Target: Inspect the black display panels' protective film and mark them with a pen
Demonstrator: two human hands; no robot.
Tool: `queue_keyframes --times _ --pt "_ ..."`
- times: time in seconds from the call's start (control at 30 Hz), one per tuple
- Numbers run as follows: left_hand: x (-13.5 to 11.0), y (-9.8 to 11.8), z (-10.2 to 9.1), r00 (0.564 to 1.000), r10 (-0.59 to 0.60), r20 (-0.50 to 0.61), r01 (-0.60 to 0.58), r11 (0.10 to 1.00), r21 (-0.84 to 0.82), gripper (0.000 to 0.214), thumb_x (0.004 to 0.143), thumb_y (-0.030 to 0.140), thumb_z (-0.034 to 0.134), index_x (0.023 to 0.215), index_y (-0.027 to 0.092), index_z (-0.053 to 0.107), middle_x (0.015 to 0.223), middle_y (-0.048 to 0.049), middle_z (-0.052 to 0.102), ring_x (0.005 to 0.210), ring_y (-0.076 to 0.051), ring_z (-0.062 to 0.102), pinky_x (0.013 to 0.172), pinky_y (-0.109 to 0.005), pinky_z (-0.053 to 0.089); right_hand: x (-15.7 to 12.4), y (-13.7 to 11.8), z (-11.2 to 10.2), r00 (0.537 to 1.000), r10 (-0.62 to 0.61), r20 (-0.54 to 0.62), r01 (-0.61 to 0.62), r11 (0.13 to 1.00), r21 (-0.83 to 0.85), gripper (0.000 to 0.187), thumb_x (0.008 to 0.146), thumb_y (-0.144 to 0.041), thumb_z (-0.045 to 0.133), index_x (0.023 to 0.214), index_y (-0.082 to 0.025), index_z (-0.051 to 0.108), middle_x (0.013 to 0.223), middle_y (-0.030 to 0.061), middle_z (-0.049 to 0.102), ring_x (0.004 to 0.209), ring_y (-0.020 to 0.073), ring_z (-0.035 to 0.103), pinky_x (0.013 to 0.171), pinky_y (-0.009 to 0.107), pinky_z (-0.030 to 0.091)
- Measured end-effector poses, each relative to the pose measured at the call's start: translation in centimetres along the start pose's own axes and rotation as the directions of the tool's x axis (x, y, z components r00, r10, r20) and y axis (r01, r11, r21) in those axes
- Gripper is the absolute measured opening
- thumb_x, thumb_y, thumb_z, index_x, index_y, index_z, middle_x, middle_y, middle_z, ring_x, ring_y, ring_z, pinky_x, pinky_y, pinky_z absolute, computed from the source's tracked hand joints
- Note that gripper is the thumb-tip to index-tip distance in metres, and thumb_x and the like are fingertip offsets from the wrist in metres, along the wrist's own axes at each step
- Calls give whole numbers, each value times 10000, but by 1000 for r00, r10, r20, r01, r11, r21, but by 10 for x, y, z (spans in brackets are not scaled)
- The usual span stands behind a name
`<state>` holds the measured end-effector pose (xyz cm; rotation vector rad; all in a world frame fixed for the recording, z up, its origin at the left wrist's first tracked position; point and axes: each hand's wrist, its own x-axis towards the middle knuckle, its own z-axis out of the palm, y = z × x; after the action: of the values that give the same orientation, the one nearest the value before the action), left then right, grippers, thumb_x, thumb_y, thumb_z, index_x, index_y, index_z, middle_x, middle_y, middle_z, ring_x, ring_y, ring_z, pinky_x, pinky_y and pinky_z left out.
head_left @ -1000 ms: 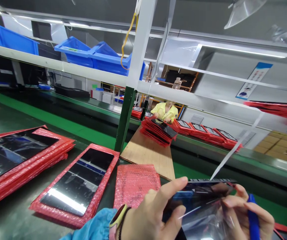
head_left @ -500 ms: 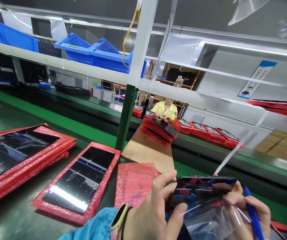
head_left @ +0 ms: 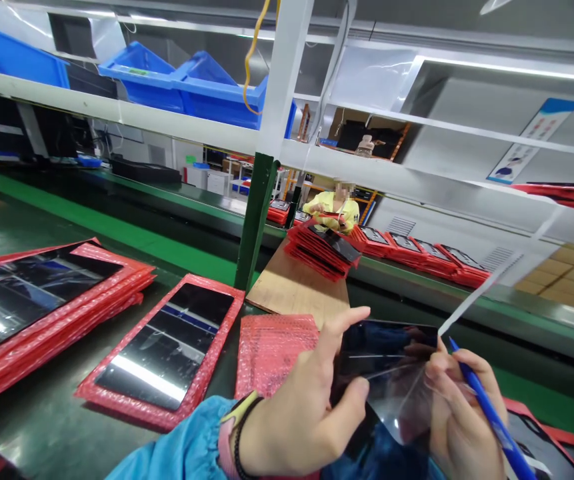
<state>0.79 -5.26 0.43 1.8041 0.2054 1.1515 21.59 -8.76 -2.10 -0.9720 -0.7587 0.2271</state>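
Two hands meet low in the head view: the left hand (head_left: 301,413) grips a dark glossy panel (head_left: 387,347) by its near edge, while the right hand (head_left: 459,420), fingers closed on a blue pen (head_left: 491,420), pinches clear film (head_left: 401,407) over it. Beside them on the counter (head_left: 41,427) lie a red bubble pouch (head_left: 271,350), another panel on red wrap (head_left: 167,353) and a red stack (head_left: 41,307); a green post (head_left: 254,220) blocks the far belt.

Dark green counter (head_left: 41,427) carries a stack of red bubble-wrap sleeves with a glass panel on top (head_left: 31,300) at left, one panel on a red sleeve (head_left: 167,350) beside it, an empty red sleeve (head_left: 274,350), and a brown board (head_left: 299,293) bearing another red stack (head_left: 321,250).
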Motion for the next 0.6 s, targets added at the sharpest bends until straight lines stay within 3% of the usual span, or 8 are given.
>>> queue_keyframes --times 0.13,0.4,0.6 --pt "3 -1 -3 999 -51 13 52 997 -56 613 909 120 455 1455 299 243 1032 -34 627 753 -133 579 828 -288 516 1 -3 2 998 60 -23 -60 998 -20 403 528 -294 858 846 -219 623 660 -53 646 652 126 605 695 261 483" --pt "5 -8 -2 994 -106 14 106 964 -245 640 907 146 513 1455 379 276 1079 -10 637 805 -136 586 841 -299 500 -1 -8 6 987 155 -49 -155 988 11 425 465 -258 863 801 -215 607 658 -47 645 636 122 590 620 240 471" --pt "8 -17 -5 997 -71 21 73 931 -358 589 879 187 563 1423 321 384 1265 -35 590 1145 -228 549 1044 -397 398 1 -8 4 990 140 -32 -141 989 -35 380 514 -294 845 768 -224 571 651 -49 613 631 127 571 633 262 477"
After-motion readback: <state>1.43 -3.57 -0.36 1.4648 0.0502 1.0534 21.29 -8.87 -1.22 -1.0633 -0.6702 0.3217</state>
